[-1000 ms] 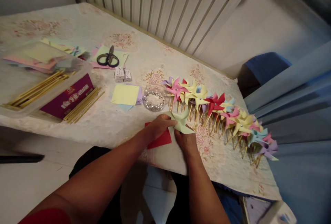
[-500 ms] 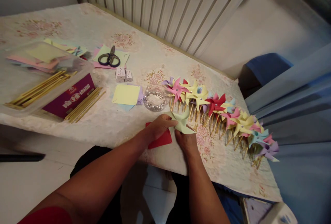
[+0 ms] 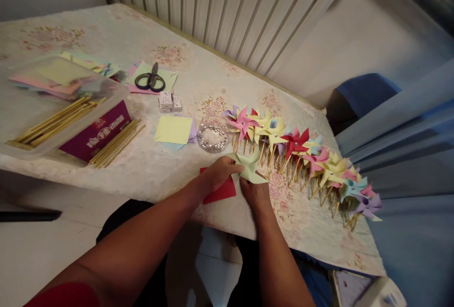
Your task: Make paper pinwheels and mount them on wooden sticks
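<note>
A pale green paper pinwheel (image 3: 250, 166) with folded-in blades is held between my two hands near the table's front edge. My left hand (image 3: 222, 171) pinches it from the left, thumb laid toward its middle. From below and to the right, my right hand (image 3: 254, 192) grips the same pinwheel; most of its fingers are hidden under the paper. Beneath my left forearm lies a red paper square (image 3: 222, 192). Just beyond my hands sits a round clear dish (image 3: 213, 135) of small shiny pins or beads.
Finished pinwheels (image 3: 296, 141) on sticks lie in a long row to the right. Left are a yellow paper square (image 3: 173, 129), small white boxes (image 3: 165, 100), scissors (image 3: 150, 80) on paper, loose sticks (image 3: 117, 145) and a clear plastic bin (image 3: 71, 129) with sticks and paper.
</note>
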A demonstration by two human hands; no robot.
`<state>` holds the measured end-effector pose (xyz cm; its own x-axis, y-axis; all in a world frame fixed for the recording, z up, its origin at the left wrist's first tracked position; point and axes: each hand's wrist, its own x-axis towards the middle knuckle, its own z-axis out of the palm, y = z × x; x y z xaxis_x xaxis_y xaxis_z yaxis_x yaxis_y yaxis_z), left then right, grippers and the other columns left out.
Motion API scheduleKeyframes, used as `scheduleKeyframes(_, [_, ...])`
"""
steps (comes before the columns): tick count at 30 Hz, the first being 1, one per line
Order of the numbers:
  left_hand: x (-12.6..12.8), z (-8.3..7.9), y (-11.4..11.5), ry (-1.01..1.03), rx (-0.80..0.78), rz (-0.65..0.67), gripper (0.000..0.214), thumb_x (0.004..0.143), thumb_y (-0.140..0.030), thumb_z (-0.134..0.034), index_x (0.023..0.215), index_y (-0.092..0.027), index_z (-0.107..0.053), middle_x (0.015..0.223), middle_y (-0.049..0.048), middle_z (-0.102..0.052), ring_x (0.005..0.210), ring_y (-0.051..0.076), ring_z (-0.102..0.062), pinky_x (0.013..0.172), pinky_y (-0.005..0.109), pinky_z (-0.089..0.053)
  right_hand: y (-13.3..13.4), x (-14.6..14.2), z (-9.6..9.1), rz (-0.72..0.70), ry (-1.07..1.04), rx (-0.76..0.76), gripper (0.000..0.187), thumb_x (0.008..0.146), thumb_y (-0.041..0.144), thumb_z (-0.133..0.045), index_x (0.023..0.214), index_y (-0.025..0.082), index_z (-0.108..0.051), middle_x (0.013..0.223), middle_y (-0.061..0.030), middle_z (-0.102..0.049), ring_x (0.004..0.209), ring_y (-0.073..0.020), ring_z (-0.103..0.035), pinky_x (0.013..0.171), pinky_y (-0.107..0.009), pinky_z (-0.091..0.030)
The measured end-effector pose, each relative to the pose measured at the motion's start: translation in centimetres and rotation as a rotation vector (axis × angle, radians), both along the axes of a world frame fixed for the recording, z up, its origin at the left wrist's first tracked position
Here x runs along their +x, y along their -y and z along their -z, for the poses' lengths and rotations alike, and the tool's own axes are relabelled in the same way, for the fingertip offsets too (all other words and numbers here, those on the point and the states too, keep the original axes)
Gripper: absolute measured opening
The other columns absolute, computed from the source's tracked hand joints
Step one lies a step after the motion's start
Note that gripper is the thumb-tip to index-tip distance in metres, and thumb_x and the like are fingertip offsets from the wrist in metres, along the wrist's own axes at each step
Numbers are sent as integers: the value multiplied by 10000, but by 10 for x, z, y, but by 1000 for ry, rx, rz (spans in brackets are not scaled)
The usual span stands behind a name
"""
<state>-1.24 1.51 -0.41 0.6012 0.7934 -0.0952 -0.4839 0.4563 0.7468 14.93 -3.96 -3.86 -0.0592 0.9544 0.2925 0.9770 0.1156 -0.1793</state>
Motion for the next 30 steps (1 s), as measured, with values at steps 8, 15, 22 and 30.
scheduleKeyframes(8, [0, 2, -1, -2, 1, -4, 332, 582, -299, -831, 858, -127, -763, 830, 62, -763, 829, 207, -675, 832, 315, -464, 1, 1, 2, 5, -52, 31, 221, 897, 248, -514, 901, 176, -723, 827, -74, -739, 737, -196, -653, 655, -279, -468])
scheduleKeyframes(15, [0, 6, -2, -2, 0, -3, 308, 604, -280, -820, 869, -132, -767, 743, 41, -742, 802, 196, -664, 838, 320, -462, 1, 1, 0, -6, -83, 17, 217, 897, 251, -519, 913, 175, -721, 838, -80, -744, 742, -200, -670, 668, -285, -487])
scheduleKeyframes(22, [0, 4, -1, 20, 2, -8, 257, 594, -263, -820, 813, -142, -762, 718, 26, -739, 787, 185, -663, 810, 296, -461, 1, 2, 0, 14, -88, -16, 214, 904, 260, -541, 940, 162, -728, 870, -93, -750, 744, -205, -677, 664, -292, -492])
scheduleKeyframes(30, [0, 4, -1, -2, 9, -15, 283, 600, -276, -817, 836, -131, -759, 693, 13, -728, 694, 155, -627, 801, 296, -462, 0, 2, -1, -24, -165, 15, 199, 900, 269, -532, 879, 186, -712, 834, -78, -732, 775, -208, -670, 694, -289, -511])
